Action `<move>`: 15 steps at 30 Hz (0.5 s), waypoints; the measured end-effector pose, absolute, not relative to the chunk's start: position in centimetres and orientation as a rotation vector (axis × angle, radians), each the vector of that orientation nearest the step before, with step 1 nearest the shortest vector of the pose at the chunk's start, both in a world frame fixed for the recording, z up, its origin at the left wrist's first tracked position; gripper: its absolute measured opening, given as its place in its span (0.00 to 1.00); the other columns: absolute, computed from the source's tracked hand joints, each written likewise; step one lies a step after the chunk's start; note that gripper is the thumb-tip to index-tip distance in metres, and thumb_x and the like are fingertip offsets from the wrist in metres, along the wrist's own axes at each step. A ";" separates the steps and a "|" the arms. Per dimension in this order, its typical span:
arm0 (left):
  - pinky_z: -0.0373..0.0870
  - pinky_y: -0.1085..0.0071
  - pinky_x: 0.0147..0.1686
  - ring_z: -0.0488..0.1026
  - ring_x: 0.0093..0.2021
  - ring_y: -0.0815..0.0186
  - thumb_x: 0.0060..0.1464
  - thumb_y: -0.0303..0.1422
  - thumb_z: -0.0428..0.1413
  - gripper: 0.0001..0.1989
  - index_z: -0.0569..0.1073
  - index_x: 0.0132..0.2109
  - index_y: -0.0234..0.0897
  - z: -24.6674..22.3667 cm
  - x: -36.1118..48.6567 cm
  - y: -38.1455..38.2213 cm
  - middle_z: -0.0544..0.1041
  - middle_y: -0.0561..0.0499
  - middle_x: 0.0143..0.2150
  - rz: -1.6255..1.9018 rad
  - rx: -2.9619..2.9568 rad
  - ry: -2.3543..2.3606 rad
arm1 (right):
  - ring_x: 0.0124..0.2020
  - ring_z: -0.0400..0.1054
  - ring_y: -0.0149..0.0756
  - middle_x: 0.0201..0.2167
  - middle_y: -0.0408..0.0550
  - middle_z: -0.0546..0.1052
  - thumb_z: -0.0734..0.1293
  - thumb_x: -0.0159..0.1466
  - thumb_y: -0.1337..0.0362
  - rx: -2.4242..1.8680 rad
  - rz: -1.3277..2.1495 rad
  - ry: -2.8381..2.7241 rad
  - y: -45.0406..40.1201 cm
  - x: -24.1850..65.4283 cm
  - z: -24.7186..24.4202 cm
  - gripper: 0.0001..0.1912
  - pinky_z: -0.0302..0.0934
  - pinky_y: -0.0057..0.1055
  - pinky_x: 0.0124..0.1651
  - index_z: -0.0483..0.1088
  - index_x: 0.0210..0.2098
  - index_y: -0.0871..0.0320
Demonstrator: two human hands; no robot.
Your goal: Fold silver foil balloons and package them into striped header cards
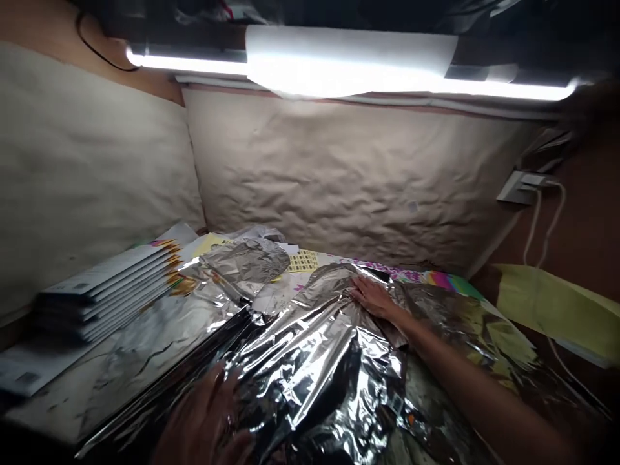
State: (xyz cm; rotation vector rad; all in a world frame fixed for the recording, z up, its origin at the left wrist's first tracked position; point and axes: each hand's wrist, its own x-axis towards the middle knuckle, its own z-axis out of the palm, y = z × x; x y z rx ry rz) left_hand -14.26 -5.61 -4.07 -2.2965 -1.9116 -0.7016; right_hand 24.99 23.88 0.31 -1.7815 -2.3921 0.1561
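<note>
"As a crinkled silver foil sheet (310, 368) is lying over colourful printed paper (436, 279), what are the hands doing?"

"The right hand (372, 298) is pressing on the foil, fingers spread open, holding nothing. The left hand (203, 420) is touching its near edge, dim; its grip cannot be told."

"And beside them?"

"A stack of white flat packets (106, 284) is sitting to the left."

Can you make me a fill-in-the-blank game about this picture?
The foil looks ____, not smooth.
The left hand is nearer the camera than the ____ hand.
The stack of packets is on the ____ side of the view, past the right hand.

Missing words: crumpled, right, left.
</note>
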 end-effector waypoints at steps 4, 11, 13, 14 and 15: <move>0.67 0.57 0.51 0.71 0.54 0.50 0.57 0.49 0.50 0.28 0.66 0.59 0.38 0.7 -15.2 -5.1 0.72 0.39 0.56 -0.773 -1.960 -2.528 | 0.69 0.45 0.52 0.68 0.60 0.55 0.54 0.70 0.53 -1.693 0.011 -2.292 20.3 22.7 2.2 0.31 0.39 0.48 0.69 0.57 0.66 0.66; 0.59 0.68 0.33 0.74 0.38 0.53 0.41 0.51 0.61 0.22 0.72 0.36 0.38 6.2 -15.7 -1.6 0.78 0.45 0.35 -0.417 -2.102 -2.811 | 0.48 0.68 0.48 0.50 0.52 0.74 0.61 0.67 0.52 -1.221 0.324 -2.584 2.7 15.5 2.1 0.17 0.64 0.43 0.47 0.72 0.52 0.47; 0.58 0.70 0.31 0.74 0.36 0.55 0.39 0.49 0.63 0.21 0.72 0.34 0.38 6.3 -16.3 -1.1 0.78 0.48 0.33 -0.523 -2.195 -2.798 | 0.52 0.65 0.51 0.55 0.52 0.71 0.63 0.65 0.52 -1.214 0.286 -2.579 0.2 13.8 1.6 0.21 0.63 0.47 0.51 0.69 0.57 0.46; 0.58 0.71 0.31 0.73 0.35 0.57 0.37 0.48 0.64 0.20 0.73 0.33 0.38 6.2 -16.6 -1.0 0.77 0.49 0.31 -0.645 -2.266 -2.820 | 0.54 0.64 0.52 0.57 0.53 0.70 0.63 0.65 0.52 -1.229 0.265 -2.566 -0.3 13.2 1.5 0.23 0.62 0.49 0.52 0.67 0.58 0.47; 0.58 0.72 0.30 0.73 0.33 0.59 0.36 0.46 0.65 0.19 0.73 0.32 0.38 6.1 -16.9 -0.9 0.77 0.51 0.30 -0.801 -2.339 -2.864 | 0.55 0.63 0.53 0.59 0.53 0.69 0.62 0.66 0.51 -1.249 0.259 -2.555 -0.5 12.8 1.4 0.24 0.61 0.50 0.54 0.66 0.59 0.48</move>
